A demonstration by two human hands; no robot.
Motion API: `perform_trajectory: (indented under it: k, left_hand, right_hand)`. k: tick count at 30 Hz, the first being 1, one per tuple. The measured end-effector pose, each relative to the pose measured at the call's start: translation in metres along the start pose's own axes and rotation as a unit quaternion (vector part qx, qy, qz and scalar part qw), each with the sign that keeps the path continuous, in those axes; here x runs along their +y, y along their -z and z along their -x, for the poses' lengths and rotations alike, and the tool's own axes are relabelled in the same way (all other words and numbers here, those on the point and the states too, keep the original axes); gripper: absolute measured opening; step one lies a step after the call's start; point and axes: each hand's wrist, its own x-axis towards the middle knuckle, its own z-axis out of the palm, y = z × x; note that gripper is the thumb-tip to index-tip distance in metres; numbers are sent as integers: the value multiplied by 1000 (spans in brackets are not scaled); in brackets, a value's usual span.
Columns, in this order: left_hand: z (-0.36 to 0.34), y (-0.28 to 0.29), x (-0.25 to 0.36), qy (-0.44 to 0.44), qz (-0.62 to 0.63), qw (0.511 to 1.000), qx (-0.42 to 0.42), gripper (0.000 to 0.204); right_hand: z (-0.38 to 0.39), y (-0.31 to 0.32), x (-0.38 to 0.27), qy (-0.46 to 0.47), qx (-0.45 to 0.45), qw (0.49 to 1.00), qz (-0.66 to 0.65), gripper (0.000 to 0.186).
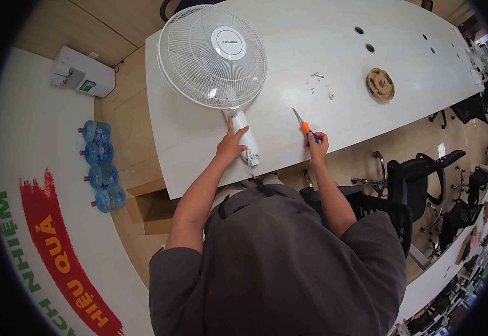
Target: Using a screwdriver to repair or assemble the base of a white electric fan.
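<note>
A white electric fan [210,67] with a round wire grille lies on the table, its white post [246,137] pointing toward me. My left hand [232,144] is on that post, fingers spread across it and gripping it near its lower end. Between the fan and my right side, my right hand [318,148] is closed around the handle of a screwdriver [305,127] with an orange and blue grip. Its metal shaft points away and to the left, apart from the fan. Beyond it lie small metal screws [318,75] and a little pale piece [332,96].
A round brown moulded piece [380,84] sits farther right on the white table [288,33]. Black office chairs [417,179] stand along the near edge at right. On the left are blue water bottles [98,153], a white dispenser [84,73] and an open cardboard box [154,207].
</note>
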Motion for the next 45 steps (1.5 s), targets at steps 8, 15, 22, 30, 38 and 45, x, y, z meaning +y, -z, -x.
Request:
perform_trajectory:
  k: [8,15,22,30,38,45]
  left_hand:
    - [0,-1,-4,-8,19,1000,3,80]
    - [-1,-8,-13,-38,90,995,15,78]
    - [-10,-36,-14,-44,214,969,116,69]
    - [-17,-34,5,48,228,960,156,86]
    - [-15,-26,8,82,251,957,117,99]
    - [-26,-30,23,153,251,943,157,120]
  right_hand:
    - [-8,-27,3,252,14,900,355,29]
    - [-12,-36,-8,259,23,866,426,29]
    - [-3,-33,-6,217,-4,839,499,29]
    - [14,-39,-16,228,5,796,560,33]
    - [37,-73,-21,321,-49,815,480,52]
    - [54,-217,-68,397,-218,802,389,104]
